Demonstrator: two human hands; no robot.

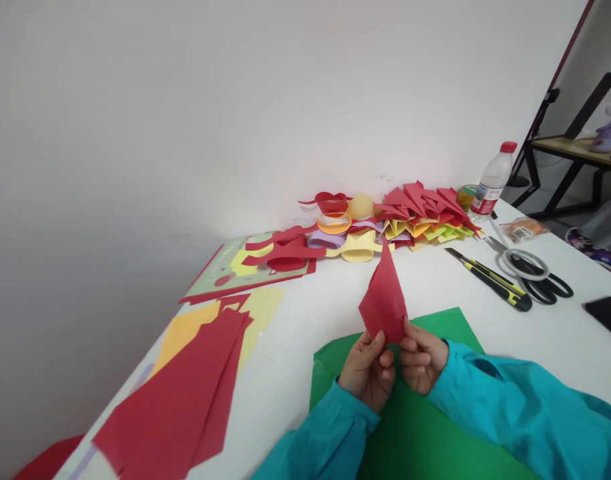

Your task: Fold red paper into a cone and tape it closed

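Between my two hands I hold a folded piece of red paper (385, 300) upright, its sharp point toward the wall. My left hand (369, 375) pinches its lower left edge with the thumb in front. The fingers of my right hand (423, 357) are closed on the lower right corner. Below both hands lies a large green sheet (410, 433) on the white table. Part of the paper's lower edge is hidden by my fingers.
Left are red sheets (175, 400) and a flat green-and-red packet (220, 270). Along the wall sit folded red papers (420, 200) and curled paper strips (285, 250). Right are a utility knife (490, 280), scissors (540, 283), a tape roll (525, 264), a bottle (491, 183) and a dark phone-like object (608, 313).
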